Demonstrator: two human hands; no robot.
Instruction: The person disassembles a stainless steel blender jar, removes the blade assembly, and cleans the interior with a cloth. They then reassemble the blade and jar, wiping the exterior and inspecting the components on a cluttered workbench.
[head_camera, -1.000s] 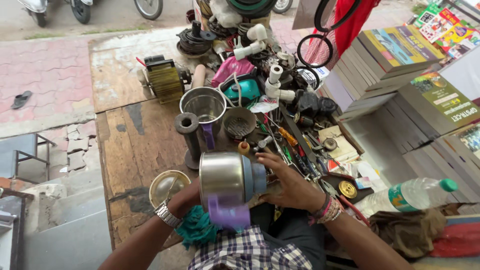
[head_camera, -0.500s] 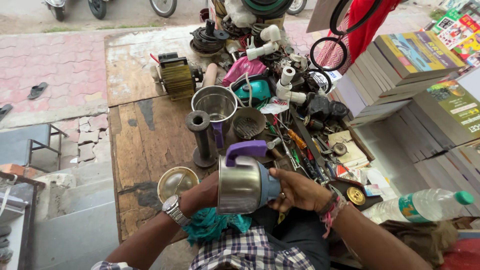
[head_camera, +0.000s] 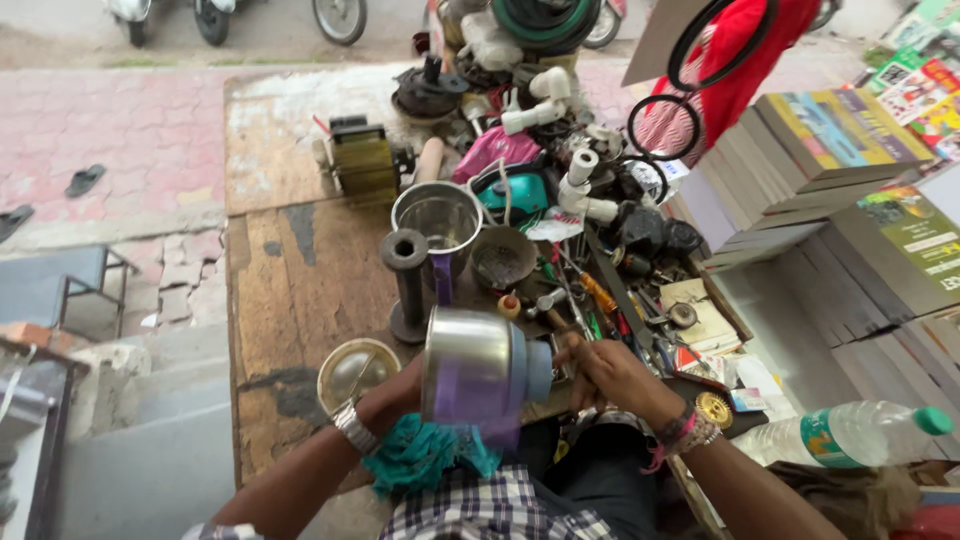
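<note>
A silver steel mixer jar (head_camera: 478, 372) with purple handle and blue base, teal cloth (head_camera: 420, 455), blue-and-white checked shirt (head_camera: 500, 510) and a green-capped clear bottle (head_camera: 850, 435) at the brown wooden bench (head_camera: 300, 290).

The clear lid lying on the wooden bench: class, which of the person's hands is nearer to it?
Left. The left hand sits just right of the clear lid, gripping the steel jar. The right hand is beyond the jar, at its blue base.

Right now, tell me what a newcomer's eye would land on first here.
The steel jar held sideways at bottom centre, left hand under it and right hand at its blue base. Behind it, a second steel jar stands upright on the wooden table amid tools and parts. Stacked books fill the right.
</note>
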